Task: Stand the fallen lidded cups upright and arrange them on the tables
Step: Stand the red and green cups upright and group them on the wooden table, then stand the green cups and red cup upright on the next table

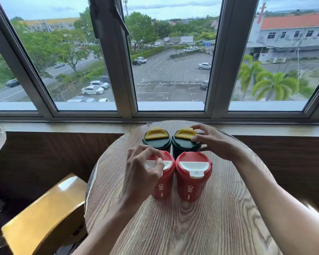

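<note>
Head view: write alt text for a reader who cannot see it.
Four lidded cups stand upright in a tight square on a round wooden table. The left hand holds the near-left red cup; the right hand holds the far-right green cup.

Left hand [145, 168] raised, back toward camera, fingers curled inward with tips pinched together. Right hand [213, 142] extended farther forward, palm down, thumb and forefinger spread in a partial pinch (remaining fingers loosely arched). Both forearms bare, converging from lower corners toward centre.
</note>
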